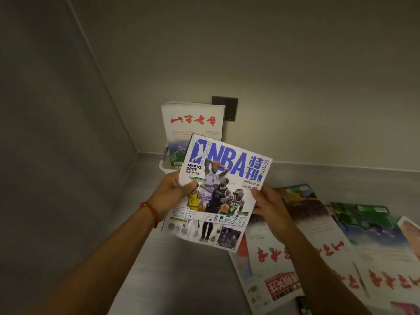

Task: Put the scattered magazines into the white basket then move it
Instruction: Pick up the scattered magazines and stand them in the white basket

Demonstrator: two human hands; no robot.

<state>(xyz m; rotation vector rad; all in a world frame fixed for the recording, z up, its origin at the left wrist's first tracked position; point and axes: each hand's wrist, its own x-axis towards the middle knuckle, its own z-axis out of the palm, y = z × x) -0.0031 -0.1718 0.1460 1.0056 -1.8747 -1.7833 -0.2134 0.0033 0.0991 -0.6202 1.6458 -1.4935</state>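
Step we're on: getting the NBA magazine (221,189) into the white basket (164,167), which sits just behind it against the wall.

Left hand (175,192): we've got it wrapped on the magazine's left edge, thumb curled over the cover, rest of the fingers hidden behind. Red string bracelet (151,210) on that wrist.

Right hand (268,203): gripping the right edge, fingers curled round the back. So both hands are closed on the same magazine, nothing loose.

How we'd do it well: honestly, stand it up straight first since it's tilted right now, then line it up in front of the magazine with red lettering (193,126) already standing in there and slide it down edge-first. Glossy thin covers flop, so we'd keep both sides supported until the bottom edge is inside the rim.

Watch out for: the basket looks small and light, could tip or scoot if we jam it in.

How the magazine looks: white cover, big blue NBA title, basketball players down the middle, flat and uncreased, held up off the grey surface (181,273).

Still to go: several more magazines (318,246) fanned out overlapping on the right, so we reckon we're early-ish. Moving the basket comes later.
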